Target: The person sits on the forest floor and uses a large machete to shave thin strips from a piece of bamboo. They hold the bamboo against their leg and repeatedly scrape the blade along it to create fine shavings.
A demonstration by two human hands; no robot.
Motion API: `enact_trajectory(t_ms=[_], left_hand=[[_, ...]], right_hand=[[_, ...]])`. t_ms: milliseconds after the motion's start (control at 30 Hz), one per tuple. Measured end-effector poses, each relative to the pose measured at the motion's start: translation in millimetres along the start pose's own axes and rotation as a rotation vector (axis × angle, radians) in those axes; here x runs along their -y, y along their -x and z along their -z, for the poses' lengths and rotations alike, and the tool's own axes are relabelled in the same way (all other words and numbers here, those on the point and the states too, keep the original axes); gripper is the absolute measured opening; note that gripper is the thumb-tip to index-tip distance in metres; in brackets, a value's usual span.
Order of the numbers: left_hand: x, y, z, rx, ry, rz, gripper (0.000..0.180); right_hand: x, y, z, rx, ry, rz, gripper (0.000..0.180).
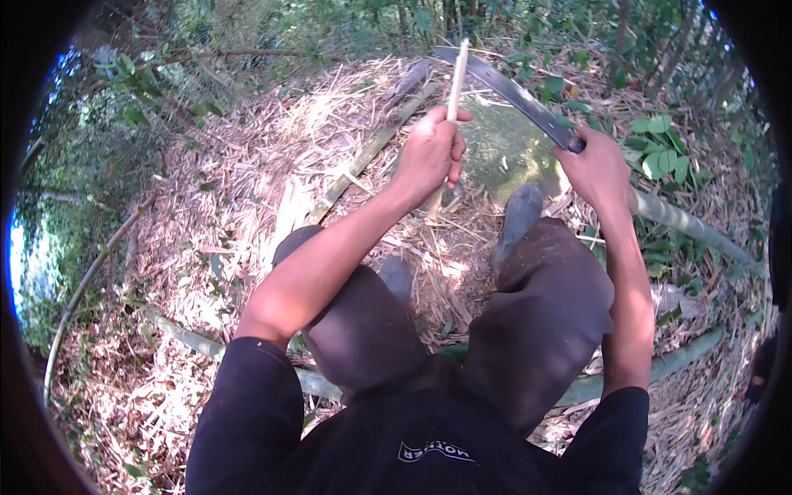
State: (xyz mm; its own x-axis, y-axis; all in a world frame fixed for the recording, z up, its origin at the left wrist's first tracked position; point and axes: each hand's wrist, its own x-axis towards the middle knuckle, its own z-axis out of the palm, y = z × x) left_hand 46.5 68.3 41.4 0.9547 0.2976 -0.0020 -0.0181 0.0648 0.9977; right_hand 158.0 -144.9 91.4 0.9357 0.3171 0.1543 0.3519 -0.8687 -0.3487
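Observation:
My left hand (433, 151) is closed round a pale, split strip of bamboo (456, 81), held upright with its top end pointing away from me. My right hand (598, 171) grips the dark handle of a machete (521, 101). Its long blade slants up and to the left, and its tip comes close to the strip's upper end. From this angle I cannot tell whether blade and strip touch. Beneath the blade, past my feet, lies a broad mossy stone (503, 153).
Dry bamboo leaves and shavings (239, 165) cover the ground. A split bamboo length (371, 153) lies left of the stone. A green bamboo pole (697, 227) lies at the right, and another (685, 359) runs behind my legs. Leafy plants (660, 148) stand at the right.

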Motion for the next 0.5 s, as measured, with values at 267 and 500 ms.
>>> enact_trajectory(t_ms=[267, 500], left_hand=[[19, 47, -22, 0.067, 0.278, 0.075, 0.036], [33, 58, -43, 0.135, 0.234, 0.138, 0.049]], right_hand=[[-33, 33, 9, -0.183, -0.475, -0.016, 0.028], [-74, 74, -31, -0.266, -0.455, 0.117, 0.018]])
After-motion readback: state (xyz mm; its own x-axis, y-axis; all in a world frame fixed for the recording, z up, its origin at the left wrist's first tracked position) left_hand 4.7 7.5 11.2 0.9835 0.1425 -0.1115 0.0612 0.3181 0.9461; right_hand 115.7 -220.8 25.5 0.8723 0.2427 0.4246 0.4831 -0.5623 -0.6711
